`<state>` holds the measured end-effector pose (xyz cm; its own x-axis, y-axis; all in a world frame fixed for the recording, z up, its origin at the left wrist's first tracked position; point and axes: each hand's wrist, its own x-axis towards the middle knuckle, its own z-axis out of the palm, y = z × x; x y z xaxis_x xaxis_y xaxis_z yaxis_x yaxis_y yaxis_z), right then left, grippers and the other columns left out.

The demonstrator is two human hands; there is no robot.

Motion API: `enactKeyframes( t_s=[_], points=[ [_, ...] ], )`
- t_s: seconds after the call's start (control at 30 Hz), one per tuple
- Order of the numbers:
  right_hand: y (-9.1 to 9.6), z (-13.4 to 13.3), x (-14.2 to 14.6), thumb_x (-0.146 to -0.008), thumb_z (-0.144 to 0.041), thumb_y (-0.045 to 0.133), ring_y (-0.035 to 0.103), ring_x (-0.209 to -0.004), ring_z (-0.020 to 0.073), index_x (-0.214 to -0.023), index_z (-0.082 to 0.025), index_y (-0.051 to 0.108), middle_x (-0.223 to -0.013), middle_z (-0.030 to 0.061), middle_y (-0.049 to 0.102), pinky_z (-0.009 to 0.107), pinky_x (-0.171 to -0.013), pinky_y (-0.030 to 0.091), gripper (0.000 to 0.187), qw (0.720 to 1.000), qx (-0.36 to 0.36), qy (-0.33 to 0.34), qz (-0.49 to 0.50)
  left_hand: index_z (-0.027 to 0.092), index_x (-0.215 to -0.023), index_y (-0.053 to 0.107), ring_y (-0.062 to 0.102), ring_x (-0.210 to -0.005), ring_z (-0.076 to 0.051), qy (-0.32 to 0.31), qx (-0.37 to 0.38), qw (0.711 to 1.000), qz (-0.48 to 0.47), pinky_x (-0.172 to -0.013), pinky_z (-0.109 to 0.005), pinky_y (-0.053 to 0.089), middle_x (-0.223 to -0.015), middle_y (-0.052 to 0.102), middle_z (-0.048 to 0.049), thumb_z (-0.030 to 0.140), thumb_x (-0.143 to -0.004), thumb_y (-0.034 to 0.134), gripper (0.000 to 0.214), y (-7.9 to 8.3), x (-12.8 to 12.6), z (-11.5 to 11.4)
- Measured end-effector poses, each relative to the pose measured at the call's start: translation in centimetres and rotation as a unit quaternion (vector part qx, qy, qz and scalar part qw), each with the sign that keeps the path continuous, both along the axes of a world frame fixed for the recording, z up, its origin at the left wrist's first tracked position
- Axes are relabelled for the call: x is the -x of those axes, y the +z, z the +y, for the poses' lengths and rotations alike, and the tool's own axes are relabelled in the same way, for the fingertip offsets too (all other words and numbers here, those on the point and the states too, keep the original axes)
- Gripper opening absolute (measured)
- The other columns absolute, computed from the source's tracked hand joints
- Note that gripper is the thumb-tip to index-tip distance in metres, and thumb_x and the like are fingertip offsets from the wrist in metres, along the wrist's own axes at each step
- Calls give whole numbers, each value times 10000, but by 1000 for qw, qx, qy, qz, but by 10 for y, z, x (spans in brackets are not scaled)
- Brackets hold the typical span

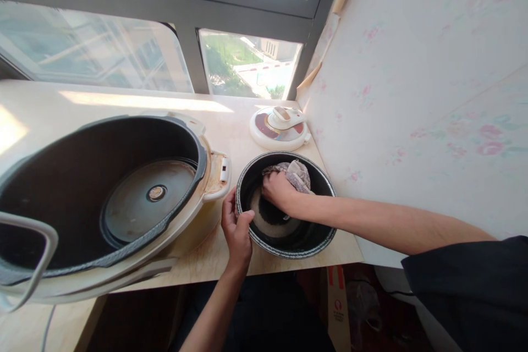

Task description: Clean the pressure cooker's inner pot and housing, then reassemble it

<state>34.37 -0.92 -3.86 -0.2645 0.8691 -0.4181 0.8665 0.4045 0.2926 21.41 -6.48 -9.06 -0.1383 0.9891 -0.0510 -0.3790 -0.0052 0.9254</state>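
A black inner pot (313, 242) stands near the front edge of the pale ledge. Its left rim is gripped by my left hand (238, 225), thumb over the edge and fingers outside. Inside the pot, my right hand (280, 191) is closed on a greyish patterned cloth (298, 175), pressed near the far inner wall. My right fingertips are partly hidden by the hand and cloth. To the left is the large pressure cooker body (208, 176), uncovered, with its round heating plate (140, 203) showing at the bottom.
Behind the pot lies a round white lid (278, 126) with a handle. A metal handle (49, 242) curves up at the far left. Windows (251, 60) border the ledge at the back, and a flowered wall (433, 93) rises on the right. A paper bag (338, 308) stands below.
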Motion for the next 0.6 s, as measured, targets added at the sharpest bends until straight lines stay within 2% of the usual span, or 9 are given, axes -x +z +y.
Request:
enactKeyframes(
  t_s=[0.17, 0.27, 0.37, 0.47, 0.6],
  points=[
    [-3, 2, 0, -1007, -99, 444, 691, -1005, 335, -1067, -88, 766, -1206, 241, 699, 421, -742, 553, 327, 993, -7, 106, 59, 219, -1207, 663, 663, -1173, -283, 17, -8, 1000, 23, -1046, -381, 504, -1214, 720, -66, 258, -683, 662, 525, -4, -1, 4],
    [-5, 6, -4, -1028, -123, 428, 694, -987, 320, -1127, -105, 733, -1199, 226, 696, 403, -724, 537, 321, 975, 5, 196, 101, 218, -1199, 664, 663, -1161, -277, 17, -6, 1000, 15, -1040, -374, 500, -1203, 719, -66, 273, -680, 663, 523, -7, -1, 4],
    [-5, 12, -10, -1016, -131, 480, 685, -1018, 295, -1238, -119, 669, -1216, 206, 685, 389, -769, 534, 292, 953, 52, 256, 156, 216, -1206, 662, 661, -1161, -275, 17, -1, 1000, 2, -1048, -376, 493, -1202, 719, -66, 274, -680, 665, 529, -8, -1, 4],
    [-6, 16, -16, -929, -98, 598, 669, -1078, 278, -1296, -109, 621, -1235, 197, 676, 382, -865, 532, 367, 932, 104, 241, 248, 213, -1200, 668, 642, -1210, -284, 25, -2, 1000, -3, -1084, -384, 473, -1239, 715, -72, 261, -667, 666, 535, -8, -1, 4],
    [-9, 15, -18, -783, -61, 714, 643, -1161, 278, -1223, -92, 641, -1267, 199, 664, 364, -969, 513, 447, 903, 133, 171, 372, 211, -1188, 673, 650, -1201, -290, 29, -3, 1000, 12, -1084, -402, 483, -1227, 719, -75, 258, -675, 647, 516, -6, -2, 4]
  ],
)
